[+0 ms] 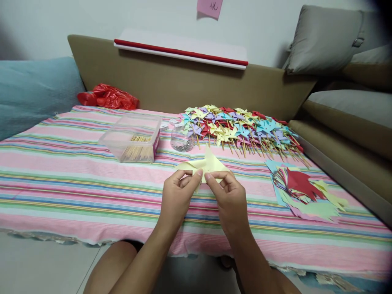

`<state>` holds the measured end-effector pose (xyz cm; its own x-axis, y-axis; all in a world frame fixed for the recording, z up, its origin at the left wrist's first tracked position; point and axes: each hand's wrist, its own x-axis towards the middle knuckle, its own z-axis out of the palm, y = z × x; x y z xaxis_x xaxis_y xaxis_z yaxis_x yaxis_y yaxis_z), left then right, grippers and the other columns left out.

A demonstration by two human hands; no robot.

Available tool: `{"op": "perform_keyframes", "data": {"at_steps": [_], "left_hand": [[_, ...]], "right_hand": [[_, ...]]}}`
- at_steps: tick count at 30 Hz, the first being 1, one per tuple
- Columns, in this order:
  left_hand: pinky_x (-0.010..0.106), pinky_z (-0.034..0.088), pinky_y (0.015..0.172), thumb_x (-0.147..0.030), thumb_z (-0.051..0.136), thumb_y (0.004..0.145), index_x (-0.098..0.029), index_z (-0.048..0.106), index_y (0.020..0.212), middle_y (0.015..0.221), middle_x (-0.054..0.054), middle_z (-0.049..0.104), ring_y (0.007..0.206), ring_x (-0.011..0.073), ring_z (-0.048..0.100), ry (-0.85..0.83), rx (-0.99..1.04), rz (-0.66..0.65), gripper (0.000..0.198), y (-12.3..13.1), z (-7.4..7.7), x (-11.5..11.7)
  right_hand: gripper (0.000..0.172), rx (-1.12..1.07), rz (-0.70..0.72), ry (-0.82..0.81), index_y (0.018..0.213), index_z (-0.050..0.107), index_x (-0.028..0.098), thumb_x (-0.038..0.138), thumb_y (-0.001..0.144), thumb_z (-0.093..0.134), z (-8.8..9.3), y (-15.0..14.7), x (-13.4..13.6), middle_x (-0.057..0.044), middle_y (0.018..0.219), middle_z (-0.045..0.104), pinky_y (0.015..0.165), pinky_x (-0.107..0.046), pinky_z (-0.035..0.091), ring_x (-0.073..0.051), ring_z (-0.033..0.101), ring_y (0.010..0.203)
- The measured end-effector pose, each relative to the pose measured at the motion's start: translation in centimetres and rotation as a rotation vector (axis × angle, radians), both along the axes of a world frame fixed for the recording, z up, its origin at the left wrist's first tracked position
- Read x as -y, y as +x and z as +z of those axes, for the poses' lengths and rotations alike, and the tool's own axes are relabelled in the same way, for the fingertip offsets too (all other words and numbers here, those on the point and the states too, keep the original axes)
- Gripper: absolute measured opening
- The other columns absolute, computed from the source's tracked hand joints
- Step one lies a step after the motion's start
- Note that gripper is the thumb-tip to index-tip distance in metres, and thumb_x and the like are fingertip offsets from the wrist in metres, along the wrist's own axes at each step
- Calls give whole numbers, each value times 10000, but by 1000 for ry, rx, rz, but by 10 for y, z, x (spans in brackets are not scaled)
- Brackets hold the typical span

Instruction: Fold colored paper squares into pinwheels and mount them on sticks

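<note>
A pale yellow paper pinwheel (210, 161) is held up between both hands over the striped cloth. My left hand (177, 190) pinches it near its middle with thumb and fingers. From the other side, my right hand (228, 192) grips it the same way, the two thumbs almost touching. Its points stick out above and to the left of the fingers, and the lower part is mostly covered by the thumbs. Just beyond stands a clear jar (182, 139) with small metal pieces at the bottom.
Behind the jar lies a heap of finished pinwheels on sticks (241, 126). Cut coloured paper pieces (306, 192) are stacked at right. At left, a clear plastic box (131, 141) holds wooden sticks (139, 149). A red plastic bag (108, 97) sits near the back panel (183, 85).
</note>
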<state>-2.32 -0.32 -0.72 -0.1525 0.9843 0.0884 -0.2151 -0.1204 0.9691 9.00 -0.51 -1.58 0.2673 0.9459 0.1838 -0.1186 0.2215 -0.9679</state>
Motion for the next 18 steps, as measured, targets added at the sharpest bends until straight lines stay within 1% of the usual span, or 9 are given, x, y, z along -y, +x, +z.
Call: {"op": "perform_keyframes", "data": {"at_steps": [9,15,18], "left_hand": [[184,382,573,-394,775,803,-144,647,742,621,-40,567,598,72,474,5,-7,-13,287,0,0,1],[187,405,597,-392,780,798,-149,655,775,645,-31,600,619,82,515,-11,23,-41,274,1,-1,0],[195,427,631,-373,802,775,-148,670,813,682,-23,625,654,94,551,-17,55,-48,264,1,-2,-1]], "right_hand": [[180,-32,-7,-10,782,687,201,348,766,789,0,-4,1,-23,871,669,654,-277,538,-155,671,754],[187,-69,-21,11,793,669,198,336,759,791,-3,-5,0,-28,883,674,678,-283,562,-162,683,777],[201,-36,-54,12,786,655,192,347,755,780,-2,-7,0,-35,891,660,666,-291,571,-169,678,776]]}}
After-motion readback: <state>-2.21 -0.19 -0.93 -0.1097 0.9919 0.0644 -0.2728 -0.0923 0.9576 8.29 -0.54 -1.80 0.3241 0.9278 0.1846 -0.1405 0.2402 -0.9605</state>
